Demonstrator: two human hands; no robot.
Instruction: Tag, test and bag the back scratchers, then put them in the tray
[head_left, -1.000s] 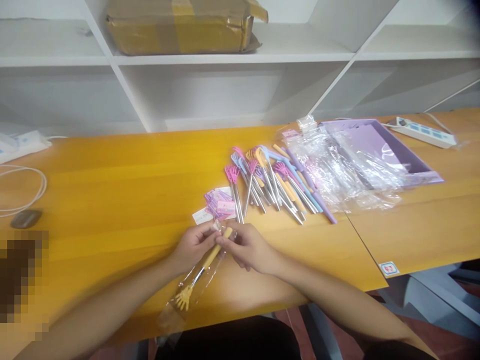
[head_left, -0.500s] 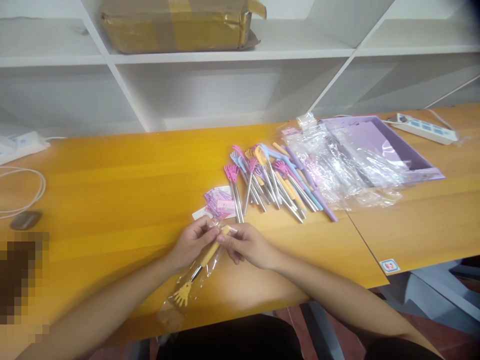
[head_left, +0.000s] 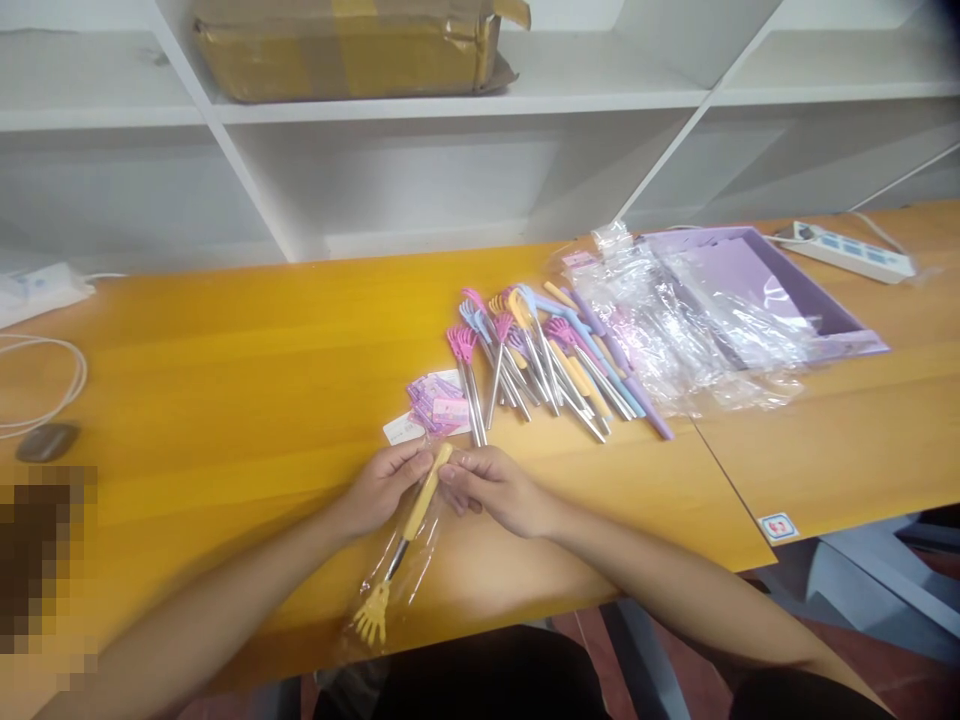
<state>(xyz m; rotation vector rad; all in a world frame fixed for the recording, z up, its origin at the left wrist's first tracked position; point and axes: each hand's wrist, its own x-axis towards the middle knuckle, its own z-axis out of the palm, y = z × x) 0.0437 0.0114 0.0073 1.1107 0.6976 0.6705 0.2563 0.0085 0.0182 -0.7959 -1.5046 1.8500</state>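
Close to the table's front edge, my left hand [head_left: 391,484] and my right hand [head_left: 491,487] pinch the upper end of a clear plastic bag [head_left: 422,570] from both sides. Inside the bag is a yellow back scratcher [head_left: 421,507], its handle end up between my thumbs and its hand-shaped head down towards me. Just beyond my fingers lie pink and purple printed cards [head_left: 439,402]. Several back scratchers [head_left: 551,360] in pink, blue, yellow and purple form a loose pile to the right of the cards.
Clear plastic bags [head_left: 675,330] lie across a purple box tray [head_left: 847,338] at the right. Behind it sits a power strip [head_left: 855,252]. A dark mouse-like object [head_left: 47,442] and a white cable [head_left: 71,395] are at the left. White shelving with a cardboard box [head_left: 352,50] backs the table.
The yellow back scratcher has shifted slightly down towards me within the bag's grip, its head now nearer the table edge. Both hands stay pinched at the bag's upper end.
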